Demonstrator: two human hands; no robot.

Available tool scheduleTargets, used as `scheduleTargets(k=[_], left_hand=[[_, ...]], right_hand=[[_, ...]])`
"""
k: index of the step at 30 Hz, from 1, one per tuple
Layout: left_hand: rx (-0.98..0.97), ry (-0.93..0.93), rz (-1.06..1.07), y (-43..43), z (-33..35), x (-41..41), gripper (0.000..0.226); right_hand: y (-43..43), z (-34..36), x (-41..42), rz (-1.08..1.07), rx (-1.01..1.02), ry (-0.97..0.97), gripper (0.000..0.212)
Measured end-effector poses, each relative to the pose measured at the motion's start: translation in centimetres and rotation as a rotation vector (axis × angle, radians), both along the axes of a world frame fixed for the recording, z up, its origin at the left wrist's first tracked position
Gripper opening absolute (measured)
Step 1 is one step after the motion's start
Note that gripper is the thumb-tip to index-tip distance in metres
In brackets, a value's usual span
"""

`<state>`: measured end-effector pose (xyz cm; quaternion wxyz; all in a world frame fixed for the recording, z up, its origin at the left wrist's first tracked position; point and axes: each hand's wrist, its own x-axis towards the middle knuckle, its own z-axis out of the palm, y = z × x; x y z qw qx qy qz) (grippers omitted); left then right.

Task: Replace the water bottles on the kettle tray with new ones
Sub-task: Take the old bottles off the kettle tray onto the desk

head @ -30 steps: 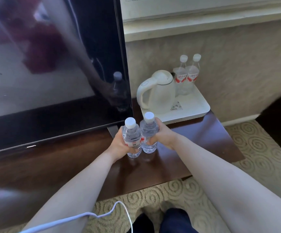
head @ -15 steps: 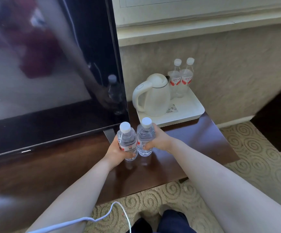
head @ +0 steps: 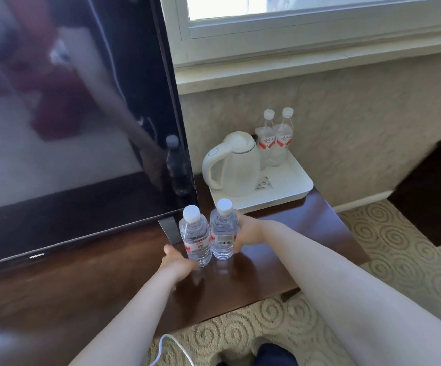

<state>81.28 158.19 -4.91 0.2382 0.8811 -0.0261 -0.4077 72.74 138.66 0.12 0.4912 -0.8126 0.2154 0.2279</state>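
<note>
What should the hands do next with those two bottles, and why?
Probably let go and reach for the old bottles on the tray. The two new bottles already stand on the desk, the left hand looks nearly off, and the tray's pair sits untouched behind the kettle.

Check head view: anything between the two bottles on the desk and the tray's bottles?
Yes, in the head view: the white kettle and bare tray floor sit between the desk bottles and the tray bottles.

We have one view only, from the head, looking forward and steeply down. We sit close above the dark wooden surface (head: 280,265), our forearms entering from the bottom edge, the window (head: 306,19) topping the wide-angle frame.
</note>
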Motion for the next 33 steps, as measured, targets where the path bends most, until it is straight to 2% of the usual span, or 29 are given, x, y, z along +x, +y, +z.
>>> scheduleTargets(k=[2,4,6,9,12,16,18,24,33], left_hand=[[0.214,0.155,-0.186,-0.2,0.7,-1.1,0.056],[0.255,0.320,-0.392,-1.3,1.0,-2.4,0.042],[0.164,0.402,-0.539,-3.4,1.4,-4.1,0.031],[-0.064,0.368,-0.646,-7.4,1.9,-6.8,0.017],[-0.257,0.216,-0.579,-12.5,2.7,-8.5,0.017],[-0.395,-0.264,-0.465,-19.0,4.6,-8.8,0.028],[-0.415,-0.414,-0.436,-22.0,5.1,-8.3,0.030],[-0.403,-0.675,-0.368,-28.8,6.6,-5.1,0.030],[-0.314,-0.919,-0.360,-33.7,10.3,0.3,0.032]], right_hand=[[-0.5,0.6,0.1,0.077,-0.125,0.081,0.085],[-1.2,0.9,0.1,0.136,-0.234,0.133,0.081],[-2.2,1.0,-0.1,0.173,-0.287,0.122,0.069],[-4.6,1.2,-1.0,0.122,-0.368,0.052,0.050],[-8.3,1.5,-1.9,0.032,-0.430,-0.011,0.042],[-13.6,2.4,-3.2,-0.050,-0.571,-0.086,0.038],[-16.2,2.7,-3.7,-0.095,-0.624,-0.133,0.042],[-23.4,3.3,-4.0,-0.061,-0.688,-0.227,0.048],[-29.4,4.1,-1.0,-0.002,-0.670,-0.265,0.054]])
